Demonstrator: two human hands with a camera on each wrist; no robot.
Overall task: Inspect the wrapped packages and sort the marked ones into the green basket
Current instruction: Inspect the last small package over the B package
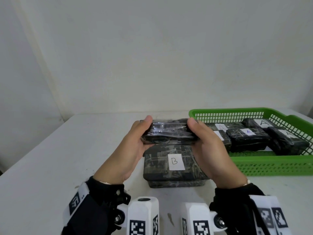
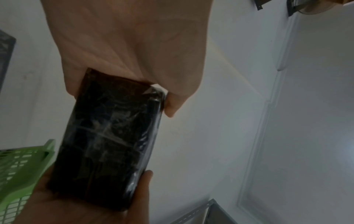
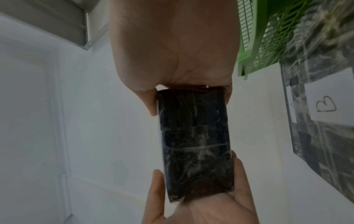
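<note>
Both hands hold one black plastic-wrapped package (image 1: 169, 133) above the table, tilted on edge. My left hand (image 1: 135, 141) grips its left end and my right hand (image 1: 203, 141) grips its right end, thumbs on top. No label shows on the faces I can see of the package (image 2: 107, 145) (image 3: 195, 144). Under it lies a stack of wrapped packages, the top one (image 1: 174, 163) bearing a white label with "B". The green basket (image 1: 271, 167) stands at the right with several packages (image 1: 247, 138) labelled "A" inside.
The white table (image 1: 50, 158) ends at a plain wall behind. The basket's rim (image 2: 25, 163) is close to the right hand. White wrist cameras with black marker tags sit at the bottom of the head view.
</note>
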